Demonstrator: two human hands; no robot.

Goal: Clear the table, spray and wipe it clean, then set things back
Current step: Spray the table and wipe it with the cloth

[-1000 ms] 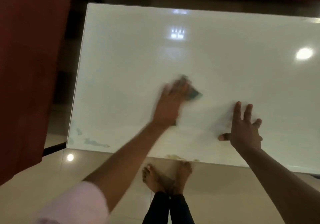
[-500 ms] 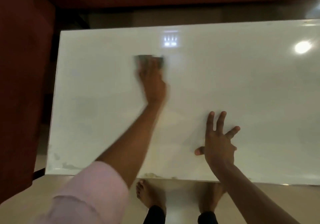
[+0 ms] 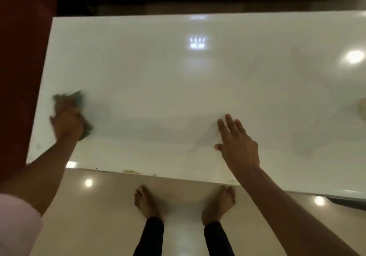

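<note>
a glossy white tabletop [image 3: 178, 89] fills most of the view, bare across its middle. dark red upholstered furniture [image 3: 21, 57] stands close along its left end and far side, leaving only a narrow dark gap. at the right border a pale round object [image 3: 362, 108] sits on the surface, cut off by the frame so it cannot be identified. small brownish crumbs or stains [image 3: 130, 171] dot the near edge, with a faint smudge by the left corner.

two hands are on the surface. the left hand [image 3: 66, 120], blurred, presses flat near the left end over one dark green cloth [image 3: 80, 98]; the cloth sticks out past the fingertips and beside the palm, and the blur hides how the fingers hold it. the right hand [image 3: 237, 143] lies open near the front edge, fingers spread, palm down, holding nothing, well apart from the cloth.

one pale pink sleeve [image 3: 17, 224] shows at the lower left. two bare feet [image 3: 147, 202] in dark leggings stand on the shiny beige floor [image 3: 99, 216] just before the near edge. several round lamp reflections glint on table and floor.
</note>
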